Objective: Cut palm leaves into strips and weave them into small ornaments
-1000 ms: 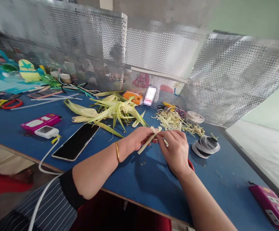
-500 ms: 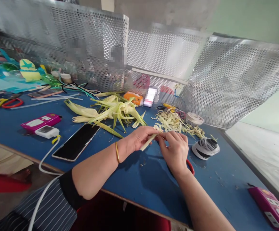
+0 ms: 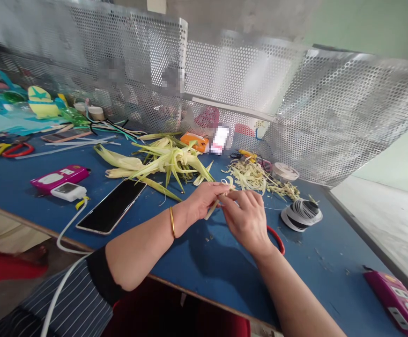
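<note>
My left hand (image 3: 204, 199) pinches a pale corn husk strip (image 3: 211, 210), whose flat tail sticks out below the fingers. Curled husk ends (image 3: 229, 181) show above the thumb. My right hand (image 3: 246, 217) is closed right against the left, its fingertips at the husk piece. A thin white thread (image 3: 273, 208) runs from the right hand toward a black-and-white spool (image 3: 301, 216); the fingertips' exact hold on it is hidden. Partly behind my right wrist lies a red scissor-like handle (image 3: 277, 239).
Corn husks (image 3: 172, 159) are heaped beyond my left hand, with husk shreds (image 3: 248, 176) beyond the right. A dark phone (image 3: 112, 208) and a magenta device (image 3: 60, 179) with a white cable lie left. Another magenta device (image 3: 396, 299) sits right. A perforated metal screen (image 3: 232, 79) stands behind.
My right hand has shifted left and slightly in, closer over the husk piece. More of the red handle shows, and the thread toward the spool is now visible. My left hand stays nearly still.
</note>
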A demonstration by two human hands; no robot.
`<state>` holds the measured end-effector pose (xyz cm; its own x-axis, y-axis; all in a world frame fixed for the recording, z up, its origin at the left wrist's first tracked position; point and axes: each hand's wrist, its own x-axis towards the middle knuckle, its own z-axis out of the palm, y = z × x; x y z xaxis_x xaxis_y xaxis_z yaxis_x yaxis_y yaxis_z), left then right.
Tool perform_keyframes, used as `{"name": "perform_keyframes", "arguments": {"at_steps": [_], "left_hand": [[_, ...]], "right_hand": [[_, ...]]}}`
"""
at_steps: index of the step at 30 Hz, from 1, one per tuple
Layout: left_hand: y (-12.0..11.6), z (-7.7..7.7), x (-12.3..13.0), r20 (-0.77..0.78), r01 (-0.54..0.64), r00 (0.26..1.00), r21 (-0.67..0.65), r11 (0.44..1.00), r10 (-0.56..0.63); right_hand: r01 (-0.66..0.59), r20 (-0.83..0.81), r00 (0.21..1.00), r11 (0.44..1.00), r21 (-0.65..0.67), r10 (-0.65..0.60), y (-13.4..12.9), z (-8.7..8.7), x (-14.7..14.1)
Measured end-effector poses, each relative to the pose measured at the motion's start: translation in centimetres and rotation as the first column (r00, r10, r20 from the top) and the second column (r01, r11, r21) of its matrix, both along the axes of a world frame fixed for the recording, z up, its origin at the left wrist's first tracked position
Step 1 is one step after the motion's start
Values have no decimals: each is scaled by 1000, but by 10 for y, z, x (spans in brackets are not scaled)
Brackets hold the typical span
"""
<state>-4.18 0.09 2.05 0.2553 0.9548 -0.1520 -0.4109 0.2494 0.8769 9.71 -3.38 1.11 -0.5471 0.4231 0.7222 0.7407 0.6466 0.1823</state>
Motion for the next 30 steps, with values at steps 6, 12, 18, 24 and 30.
{"name": "perform_keyframes", "arguments": {"at_steps": [6,12,18,24,30], "left_hand": [[-1,-1,0,-16,25,1000,-16,1000,-25],[0,1,0,-140,105,984,-26,994,-108],[-1,2,1,-189,147,971,-9,989,-145],[-3,0,3,-148,157,977,-5,988,-156],[-3,-3,4,-176,82,982,65,995,-69]], "right_hand": [[-109,-29,994,991,-83,107,0,-3,-5],[-102,-685,692,908,-406,-228,8,-4,5],[-162,-685,550,744,-649,-478,17,-7,9],[-78,-642,561,738,-670,-523,18,-11,7],[-197,-680,534,709,-677,-502,17,-11,3]]}}
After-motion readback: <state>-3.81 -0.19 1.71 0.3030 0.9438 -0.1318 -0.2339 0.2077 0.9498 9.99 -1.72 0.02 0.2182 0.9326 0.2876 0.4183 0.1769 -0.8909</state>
